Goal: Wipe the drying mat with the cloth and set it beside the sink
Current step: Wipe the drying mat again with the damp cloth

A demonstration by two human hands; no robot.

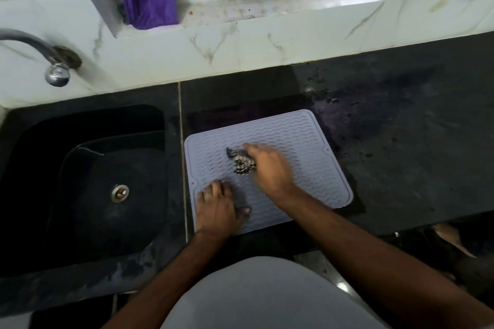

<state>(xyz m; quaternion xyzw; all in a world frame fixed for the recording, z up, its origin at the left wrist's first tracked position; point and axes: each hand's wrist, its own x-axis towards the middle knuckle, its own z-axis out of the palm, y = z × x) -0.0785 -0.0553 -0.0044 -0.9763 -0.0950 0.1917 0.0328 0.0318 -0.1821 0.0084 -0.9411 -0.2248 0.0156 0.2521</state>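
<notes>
Two bare forearms are extended forward from the bottom of the view over a dark stone counter [401,168]. On it a pale grey-blue square silicone drying mat with wavy ridges [299,136] is laid flat, just to the right of a black sunken sink [88,168] and apart from the white marble-patterned wall tiles [240,43] behind.

The left hand [216,208] is placed palm down on the near left corner of the mat, its fingers straight and slightly spread, the thumb stretched to the right; the mat is pressed by it and nothing is gripped.

The right hand [267,168] is reached diagonally from the right to the middle of the mat, with the wrist raised a little. A bunched black-and-white patterned cloth [239,161] is held under its curled fingers and kept against the ridged surface, with part of the cloth showing to the left of the knuckles. The hand is somewhat blurred.

A chrome tap [56,72] is mounted on the wall above the sink, and purple fabric [149,5] is hung at the window frame above.
</notes>
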